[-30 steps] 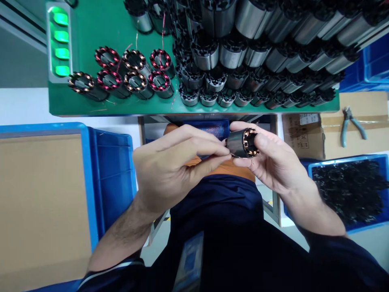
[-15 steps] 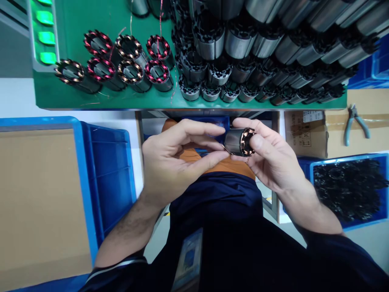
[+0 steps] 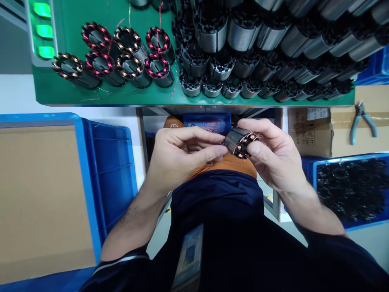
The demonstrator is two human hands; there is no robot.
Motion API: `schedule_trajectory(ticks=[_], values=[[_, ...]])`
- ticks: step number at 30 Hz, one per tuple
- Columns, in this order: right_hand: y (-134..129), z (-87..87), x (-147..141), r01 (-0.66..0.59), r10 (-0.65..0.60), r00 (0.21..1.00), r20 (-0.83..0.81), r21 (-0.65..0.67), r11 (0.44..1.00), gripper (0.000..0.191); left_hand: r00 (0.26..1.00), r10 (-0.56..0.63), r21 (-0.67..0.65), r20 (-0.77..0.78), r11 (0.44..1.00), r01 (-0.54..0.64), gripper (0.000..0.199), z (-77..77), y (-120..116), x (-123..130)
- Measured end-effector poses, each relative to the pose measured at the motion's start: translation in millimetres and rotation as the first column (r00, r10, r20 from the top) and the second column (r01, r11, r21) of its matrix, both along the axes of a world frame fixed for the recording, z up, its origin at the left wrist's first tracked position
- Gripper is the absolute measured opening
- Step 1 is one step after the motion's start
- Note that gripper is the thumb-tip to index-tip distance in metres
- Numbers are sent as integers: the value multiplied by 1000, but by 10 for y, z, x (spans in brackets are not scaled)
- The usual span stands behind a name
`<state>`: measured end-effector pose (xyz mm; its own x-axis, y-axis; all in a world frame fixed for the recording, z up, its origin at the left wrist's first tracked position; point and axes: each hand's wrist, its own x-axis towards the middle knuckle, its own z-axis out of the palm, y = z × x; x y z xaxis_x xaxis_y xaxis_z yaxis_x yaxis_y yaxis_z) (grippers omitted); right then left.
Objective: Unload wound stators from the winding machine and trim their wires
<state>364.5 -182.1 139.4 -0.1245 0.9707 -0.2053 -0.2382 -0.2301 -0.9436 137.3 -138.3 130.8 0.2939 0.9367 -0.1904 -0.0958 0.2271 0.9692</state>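
Note:
A metal cylinder with copper windings (image 3: 237,141) is held above my lap, its wound end tilted down to the right. My right hand (image 3: 273,156) grips it, thumb at the wound end and fingers behind. At its left end, the thumb and index finger of my left hand (image 3: 179,156) are pinched together; whatever lies between those fingertips is too small to make out. Several wound cylinders (image 3: 130,67) with copper or red wire stand on the green bench (image 3: 121,95), left of many unwound metal cylinders (image 3: 212,36).
A blue crate (image 3: 112,162) and a cardboard surface (image 3: 42,194) are at the left. Pliers (image 3: 361,119) lie on a cardboard box (image 3: 340,138) at the right, above a blue bin of black parts (image 3: 352,188). Another blue bin (image 3: 208,121) sits under the bench.
The held cylinder has tilted, its wound end turning downward. My left hand has shifted slightly right, and its thumb and index finger have come closer together.

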Motion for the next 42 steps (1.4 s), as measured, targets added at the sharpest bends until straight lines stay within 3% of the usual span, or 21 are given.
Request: schedule_trajectory(ticks=[3,5,8,10,13,15,17,19,22,25,29,32,34,37,40,42], values=[[15,12,-3,28,-27,999,34,-27,999,43,999,-25,48,-21,999,26,36,16,-12,-33],[33,10,-1,53,-51,998,40,-60,997,48,997,-36,146,-69,988,46,24,26,-38,-91],[65,-16,23,98,-97,995,15,-95,991,49,964,66,364,-256,931,33,8,-34,-94,-225],[81,-43,50,146,-148,989,-15,-81,986,44,921,143,445,-361,895,35,5,-156,-125,-323],[83,-79,80,217,-217,976,-19,-15,976,38,888,110,408,-446,908,93,5,-395,-143,-418],[66,-90,73,249,-250,968,10,70,966,35,890,96,361,-445,929,80,6,-474,-151,-418],[39,-85,38,254,-263,964,34,164,953,32,905,160,389,-394,921,6,5,-414,-165,-358],[12,-66,-19,235,-251,967,50,215,948,31,921,225,465,-317,884,-56,8,-230,-179,-248],[-15,-33,-96,186,-208,974,87,212,959,35,948,223,530,-227,845,-73,17,73,-187,-60],[-23,-28,-101,159,-180,978,106,182,970,40,963,182,499,-199,864,-61,11,118,-178,56],[-52,-57,-2,107,-115,990,84,96,990,47,993,35,346,-112,938,6,34,-239,-139,82],[-101,-61,61,65,-69,993,100,51,997,55,1000,8,233,20,972,-12,32,-438,-117,59],[-125,-48,71,36,-43,992,120,54,998,58,999,-7,218,53,976,-4,22,-418,-109,36],[-124,-17,47,18,-27,989,144,64,998,54,995,-84,289,55,955,65,14,-238,-90,5],[-103,-5,24,20,-32,986,164,74,997,55,993,-114,290,-35,950,119,26,-79,-76,-8],[-95,-22,31,25,-38,985,167,81,996,57,989,-82,269,-120,957,112,37,-65,-82,-10]])
